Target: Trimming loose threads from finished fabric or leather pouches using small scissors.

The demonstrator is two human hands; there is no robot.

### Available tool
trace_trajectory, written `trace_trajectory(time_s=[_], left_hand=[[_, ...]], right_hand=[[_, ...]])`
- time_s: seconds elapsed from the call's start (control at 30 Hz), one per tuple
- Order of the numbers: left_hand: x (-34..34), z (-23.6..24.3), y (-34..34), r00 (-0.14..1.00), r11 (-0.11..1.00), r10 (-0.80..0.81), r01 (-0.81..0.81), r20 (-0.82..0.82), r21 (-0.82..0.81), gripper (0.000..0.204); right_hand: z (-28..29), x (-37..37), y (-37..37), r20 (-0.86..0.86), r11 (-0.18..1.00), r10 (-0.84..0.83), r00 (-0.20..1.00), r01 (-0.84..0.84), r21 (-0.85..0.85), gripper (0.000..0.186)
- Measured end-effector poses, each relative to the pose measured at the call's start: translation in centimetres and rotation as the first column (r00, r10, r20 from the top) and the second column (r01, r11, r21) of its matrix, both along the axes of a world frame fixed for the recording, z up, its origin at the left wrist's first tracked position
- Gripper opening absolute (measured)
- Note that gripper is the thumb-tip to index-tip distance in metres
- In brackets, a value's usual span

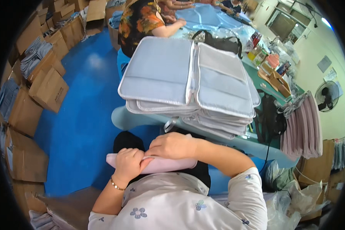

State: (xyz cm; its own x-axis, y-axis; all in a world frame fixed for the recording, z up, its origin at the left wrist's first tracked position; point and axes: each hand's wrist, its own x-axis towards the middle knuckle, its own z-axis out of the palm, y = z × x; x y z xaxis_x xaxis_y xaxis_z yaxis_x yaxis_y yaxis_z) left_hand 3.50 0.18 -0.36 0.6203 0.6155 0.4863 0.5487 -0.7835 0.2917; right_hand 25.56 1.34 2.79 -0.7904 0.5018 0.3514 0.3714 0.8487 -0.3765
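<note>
Gripping a pale pink pouch [163,165] against the lap, the left hand [129,165] closes around its end while the right hand [173,145] pinches its top edge. A stack of grey open cases [188,82] sits just ahead on the green table [257,143].

brown cardboard boxes [48,89] | left floor edge | wall sheets [324,63] right

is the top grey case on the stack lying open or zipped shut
Open. The top grey case lies spread flat in two halves, its zipper spine running down the middle, on the stack.

Pale pink pouch [163,165], perhaps lilac
</note>
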Motion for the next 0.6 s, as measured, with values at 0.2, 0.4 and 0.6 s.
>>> trace_trajectory(time_s=[0.2,0.4,0.6], left_hand=[[-0.5,0.5,1.6,1.000,0.999,-0.005,0.006,0.030,-0.039,0.032],[-2.8,2.3,3.5,0.992,0.968,0.090,-0.068,0.083,-0.240,0.024],[1.7,5.3,3.8,0.989,0.998,0.024,-0.016,0.145,-0.054,0.024]], right_hand=[[3.0,2.9,0.2,0.162,0.969,-0.068,0.984,0.026,0.244,0.024],[5.7,6.0,-0.6,0.007,0.929,-0.236,0.972,0.223,0.296,0.028],[4.7,3.2,-0.3,-0.359,0.917,-0.340,0.869,0.392,0.079,0.023]])
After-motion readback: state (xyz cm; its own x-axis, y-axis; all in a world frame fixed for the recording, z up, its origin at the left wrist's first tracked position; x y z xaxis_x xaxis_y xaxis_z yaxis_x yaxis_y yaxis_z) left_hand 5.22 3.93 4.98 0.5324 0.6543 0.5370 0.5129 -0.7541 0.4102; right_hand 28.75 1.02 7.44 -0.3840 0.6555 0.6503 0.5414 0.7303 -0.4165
